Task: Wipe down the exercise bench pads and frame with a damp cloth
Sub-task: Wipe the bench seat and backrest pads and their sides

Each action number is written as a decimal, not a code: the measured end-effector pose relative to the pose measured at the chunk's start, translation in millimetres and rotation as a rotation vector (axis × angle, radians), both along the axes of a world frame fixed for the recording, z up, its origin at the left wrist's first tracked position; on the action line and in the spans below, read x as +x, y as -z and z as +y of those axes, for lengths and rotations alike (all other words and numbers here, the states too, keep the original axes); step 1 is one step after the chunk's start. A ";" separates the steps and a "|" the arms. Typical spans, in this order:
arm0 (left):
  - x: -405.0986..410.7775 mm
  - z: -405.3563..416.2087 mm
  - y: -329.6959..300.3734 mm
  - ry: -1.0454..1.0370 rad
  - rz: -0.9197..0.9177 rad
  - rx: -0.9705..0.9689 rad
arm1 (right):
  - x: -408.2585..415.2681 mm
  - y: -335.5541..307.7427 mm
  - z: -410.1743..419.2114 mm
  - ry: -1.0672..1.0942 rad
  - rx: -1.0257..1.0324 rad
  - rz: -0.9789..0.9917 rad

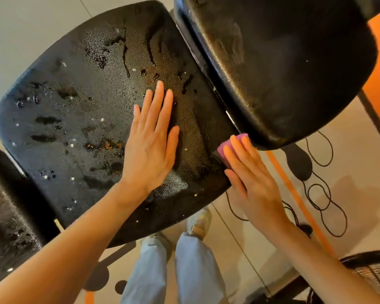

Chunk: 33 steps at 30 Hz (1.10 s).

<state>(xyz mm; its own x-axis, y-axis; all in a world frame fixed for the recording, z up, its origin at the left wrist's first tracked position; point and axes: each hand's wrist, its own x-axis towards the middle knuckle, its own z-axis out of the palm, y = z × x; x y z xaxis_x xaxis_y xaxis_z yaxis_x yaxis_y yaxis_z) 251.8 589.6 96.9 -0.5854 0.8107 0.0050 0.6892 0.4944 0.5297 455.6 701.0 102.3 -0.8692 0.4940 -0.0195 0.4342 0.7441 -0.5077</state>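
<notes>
While the pink damp cloth (229,148) is pressed against the right-hand edge of the black pebbled seat pad (92,119), just beside the gap where the glossy black back pad (279,62) begins, a slip is judged the likeliest fault: the wet patches and pale crumbs scattered over the seat could be smeared rather than lifted, and the cloth, small and half hidden, could be pushed off the edge or caught in the metal hinge strip (203,66) between the pads (the frame beneath is hardly seen). Grit might also be dragged across the vinyl if pressure is uneven.

The left hand (150,141) is laid flat on the seat pad, palm down, its fingers (157,102) straight and close together, holding nothing, seemingly steadying the pad. The right hand (250,178) is tilted on edge at the pad's side, fingers extended over the cloth and pressing it, not curled round it. Both forearms are reached forward from below.
</notes>
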 end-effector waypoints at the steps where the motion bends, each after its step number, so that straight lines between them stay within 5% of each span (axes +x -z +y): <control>1: -6.9 -3.3 -1.7 -0.030 0.013 0.005 | -0.5 -0.4 2.7 -0.007 -0.041 -0.002; 6: -52.0 -20.4 6.6 -0.180 0.137 -0.069 | -98.9 5.7 34.2 0.070 -0.065 -0.043; 12: -59.9 -25.0 16.2 -0.208 0.182 -0.081 | 7.8 -4.6 -6.6 -0.064 0.020 -0.067; 18: -59.0 -24.3 16.3 -0.204 0.189 -0.089 | -98.4 12.3 29.8 -0.072 0.105 -0.062; 24: -60.3 -26.2 18.0 -0.206 0.199 -0.087 | 9.3 -5.2 -8.2 -0.169 0.049 -0.118; 29: -59.8 -27.5 19.0 -0.195 0.216 -0.069 | -91.8 14.4 21.2 -0.146 0.111 -0.013; 33: -60.0 -25.5 18.9 -0.201 0.200 -0.093 | -30.5 7.1 4.8 -0.126 0.061 -0.072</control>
